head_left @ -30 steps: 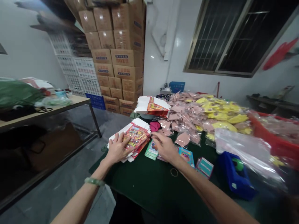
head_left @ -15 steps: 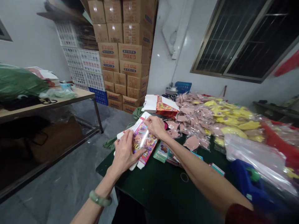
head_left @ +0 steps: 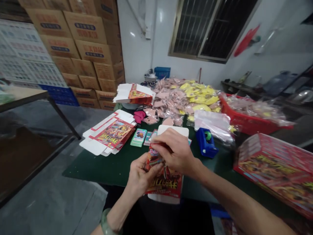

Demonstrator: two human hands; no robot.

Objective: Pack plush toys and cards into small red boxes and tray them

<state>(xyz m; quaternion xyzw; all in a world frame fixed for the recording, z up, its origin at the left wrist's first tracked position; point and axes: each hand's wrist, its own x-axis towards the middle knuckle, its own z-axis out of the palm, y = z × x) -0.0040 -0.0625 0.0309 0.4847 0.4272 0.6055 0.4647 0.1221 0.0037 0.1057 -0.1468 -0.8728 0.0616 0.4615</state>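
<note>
My hands [head_left: 174,151] hide the top of the red printed carton [head_left: 164,186], so I can't read its print there. Right of them, the big red box [head_left: 274,173] runs off the picture's edge; the small cards [head_left: 140,137] beyond them are too small to make out.

Green worktop [head_left: 97,166] is piled w/ pink & yellow bags [head_left: 186,101]. Flat red card boxes [head_left: 110,133], small card packs [head_left: 139,137] & a blue tape holder [head_left: 206,142] are laid on it too.
</note>
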